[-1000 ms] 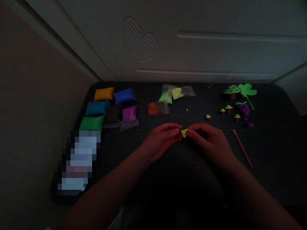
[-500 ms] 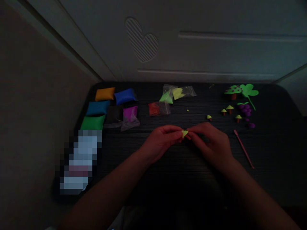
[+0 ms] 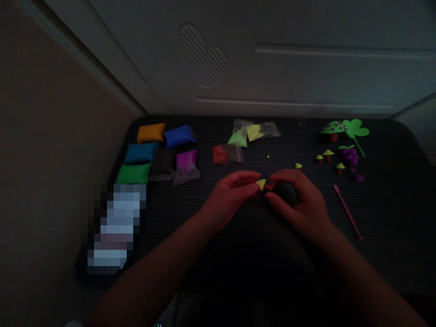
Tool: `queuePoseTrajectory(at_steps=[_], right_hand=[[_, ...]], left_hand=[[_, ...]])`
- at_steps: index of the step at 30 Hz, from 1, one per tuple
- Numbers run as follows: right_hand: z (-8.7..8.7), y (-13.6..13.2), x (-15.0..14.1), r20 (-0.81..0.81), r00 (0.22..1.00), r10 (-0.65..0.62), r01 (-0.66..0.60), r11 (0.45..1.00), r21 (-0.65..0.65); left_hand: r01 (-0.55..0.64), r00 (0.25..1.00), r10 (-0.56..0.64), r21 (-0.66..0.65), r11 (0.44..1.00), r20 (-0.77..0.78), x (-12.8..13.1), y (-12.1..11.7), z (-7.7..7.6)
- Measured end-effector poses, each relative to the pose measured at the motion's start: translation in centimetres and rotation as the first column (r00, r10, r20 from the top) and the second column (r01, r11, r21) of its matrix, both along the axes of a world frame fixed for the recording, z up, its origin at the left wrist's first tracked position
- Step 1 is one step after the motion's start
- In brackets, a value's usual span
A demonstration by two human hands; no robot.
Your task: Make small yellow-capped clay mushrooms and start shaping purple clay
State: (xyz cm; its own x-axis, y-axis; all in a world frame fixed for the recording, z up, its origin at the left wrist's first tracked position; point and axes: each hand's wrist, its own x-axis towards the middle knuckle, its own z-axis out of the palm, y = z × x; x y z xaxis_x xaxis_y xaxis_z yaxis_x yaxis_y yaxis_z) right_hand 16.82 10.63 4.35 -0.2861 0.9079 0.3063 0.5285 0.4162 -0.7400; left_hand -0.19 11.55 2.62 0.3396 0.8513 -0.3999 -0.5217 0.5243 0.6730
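Note:
My left hand (image 3: 230,198) pinches a small clay mushroom (image 3: 261,184) by its yellow cap, between thumb and fingers. The mushroom lies sideways, its red-brown stem pointing right. Around the end of that stem, my right hand (image 3: 298,195) has its thumb and forefinger apart; whether a fingertip brushes the stem I cannot tell. Just beyond the right hand stands another small mushroom (image 3: 298,166), partly hidden by the fingers. A tiny yellow bit of clay (image 3: 268,156) lies past the held mushroom. The pink modelling tool (image 3: 348,212) rests right of my right hand.
Several clay packets, among them a green packet (image 3: 134,173) and a purple packet (image 3: 186,162), lie left. Opened bags, one with red clay (image 3: 220,155), sit mid-table. Finished pieces stand right: a spotted mushroom (image 3: 333,129), a clover (image 3: 356,131), purple grapes (image 3: 350,156). A blurred-out phone-like object (image 3: 116,227) lies front left.
My right thumb and forefinger have spread apart from the mushroom, and its stem now shows. The mushroom has turned so its stem points right, still in my left hand.

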Motion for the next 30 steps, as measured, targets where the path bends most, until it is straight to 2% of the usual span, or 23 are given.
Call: queuePoseTrajectory(at_steps=[5, 30], right_hand=[[-0.39, 0.00, -0.13, 0.070, 0.997, 0.025, -0.032, 0.994, 0.105], [-0.59, -0.14, -0.35, 0.082, 0.993, 0.089, -0.095, 0.993, 0.072]], left_hand=[[0.022, 0.999, -0.023, 0.013, 1.000, 0.037, 0.17, -0.08, 0.06], [0.051, 0.995, -0.049, -0.030, 0.998, 0.085, 0.21, 0.00, -0.12]])
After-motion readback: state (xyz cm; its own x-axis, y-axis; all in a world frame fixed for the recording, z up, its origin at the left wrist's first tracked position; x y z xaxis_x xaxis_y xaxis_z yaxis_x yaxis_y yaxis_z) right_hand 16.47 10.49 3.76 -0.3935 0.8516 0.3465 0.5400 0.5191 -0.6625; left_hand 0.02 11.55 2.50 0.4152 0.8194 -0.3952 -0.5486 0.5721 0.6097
